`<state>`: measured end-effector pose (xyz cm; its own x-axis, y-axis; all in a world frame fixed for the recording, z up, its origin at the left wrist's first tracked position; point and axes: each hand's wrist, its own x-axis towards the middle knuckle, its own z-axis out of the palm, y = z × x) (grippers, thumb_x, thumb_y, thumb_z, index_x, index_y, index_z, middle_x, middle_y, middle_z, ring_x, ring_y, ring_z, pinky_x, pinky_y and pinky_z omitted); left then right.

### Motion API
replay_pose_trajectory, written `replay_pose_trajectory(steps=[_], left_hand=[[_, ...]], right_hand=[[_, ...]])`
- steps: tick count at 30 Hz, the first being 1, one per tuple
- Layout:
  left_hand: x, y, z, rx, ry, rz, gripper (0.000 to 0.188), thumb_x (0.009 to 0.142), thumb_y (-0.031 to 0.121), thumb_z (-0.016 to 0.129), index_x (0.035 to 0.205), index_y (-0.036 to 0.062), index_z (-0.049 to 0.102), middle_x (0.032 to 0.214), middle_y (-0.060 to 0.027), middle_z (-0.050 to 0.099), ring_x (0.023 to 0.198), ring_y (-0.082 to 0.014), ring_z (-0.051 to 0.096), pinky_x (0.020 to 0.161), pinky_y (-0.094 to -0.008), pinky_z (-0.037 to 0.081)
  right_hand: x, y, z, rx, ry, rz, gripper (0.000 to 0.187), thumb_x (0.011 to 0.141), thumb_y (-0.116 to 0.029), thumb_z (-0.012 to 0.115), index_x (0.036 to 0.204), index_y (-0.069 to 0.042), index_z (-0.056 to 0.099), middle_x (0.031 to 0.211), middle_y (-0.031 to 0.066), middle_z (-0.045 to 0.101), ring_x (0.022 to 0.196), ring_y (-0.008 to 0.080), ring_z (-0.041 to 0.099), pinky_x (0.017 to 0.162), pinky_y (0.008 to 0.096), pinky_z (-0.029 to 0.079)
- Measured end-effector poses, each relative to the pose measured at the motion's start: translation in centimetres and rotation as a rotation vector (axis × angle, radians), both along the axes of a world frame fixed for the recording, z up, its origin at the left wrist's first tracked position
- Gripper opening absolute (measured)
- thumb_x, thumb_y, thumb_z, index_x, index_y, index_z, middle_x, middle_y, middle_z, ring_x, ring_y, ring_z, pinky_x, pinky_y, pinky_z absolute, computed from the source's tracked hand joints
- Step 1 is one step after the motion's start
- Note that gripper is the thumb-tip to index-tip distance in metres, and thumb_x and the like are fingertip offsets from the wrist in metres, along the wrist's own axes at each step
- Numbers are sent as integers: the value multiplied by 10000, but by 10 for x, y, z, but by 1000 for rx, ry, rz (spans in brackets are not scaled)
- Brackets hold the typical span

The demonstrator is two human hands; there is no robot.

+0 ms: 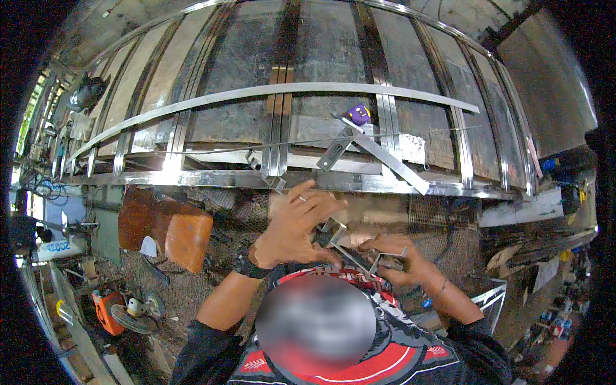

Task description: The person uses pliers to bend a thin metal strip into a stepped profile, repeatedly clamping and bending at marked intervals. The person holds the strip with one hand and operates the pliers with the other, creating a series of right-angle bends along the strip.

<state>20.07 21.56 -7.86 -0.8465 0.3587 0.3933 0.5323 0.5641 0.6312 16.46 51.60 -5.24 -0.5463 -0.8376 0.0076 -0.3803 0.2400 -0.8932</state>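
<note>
In front of my chest is a bent metal strip (351, 258), silver, with angled ends. My right hand (399, 258) closes round its right part, fingers pinched on it. My left hand (298, 226) is beside the strip's left end, fingers spread and thumb apart; whether it touches the metal I cannot tell. Beyond the hands lies a try square (390, 160) with a dark handle, across the near rail of a shiny metal frame (221, 178). A purple tape measure (360, 114) sits just behind the square. Another small bent metal piece (274, 183) rests on the rail near my left fingertips.
A long flat metal bar (289, 88) lies across the frame's crosspieces, with a thin rod (250, 148) nearer me. To the left stand an orange-brown chair (187, 239), a fan (136, 312) and an orange case (108, 312). Boards (542, 234) are stacked at right.
</note>
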Motion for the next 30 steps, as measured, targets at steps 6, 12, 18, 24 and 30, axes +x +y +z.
replay_pose_trajectory(steps=[6,12,18,24,30], left_hand=[[7,10,-8,215,-317,-14,889,605,632,872,1281,107,629,1245,-141,653,1203,-383,582,1040,-502,430],[-11,23,28,129,10,-161,823,672,603,837,1307,123,629,1204,-124,677,1186,-349,590,1083,-526,392],[-23,32,59,108,70,-364,553,851,394,758,1312,114,632,891,-89,652,839,-296,600,857,-441,452],[-34,22,71,96,-170,-443,532,856,363,767,1305,95,668,1063,-156,702,867,-357,641,758,-449,511],[-105,-12,105,507,-441,-296,410,1054,354,590,1275,13,645,976,-13,687,907,-101,609,819,-285,503]], right_hand=[[8,7,1,24,-93,-60,619,743,-364,657,1271,-40,674,1016,153,691,922,334,652,889,438,500],[23,11,5,28,-197,-231,551,701,-151,684,1241,-41,680,1216,186,679,1126,366,654,1007,430,491],[33,13,14,222,-348,-322,585,746,-134,702,1325,-61,656,1428,208,576,1368,373,505,1165,443,360],[31,-1,26,147,-305,-391,563,795,-125,715,1346,-52,625,1321,197,640,1229,316,607,1068,426,456],[-3,-67,99,-69,-579,-512,291,913,-160,730,1141,-1,646,895,60,701,787,139,676,714,323,550]])
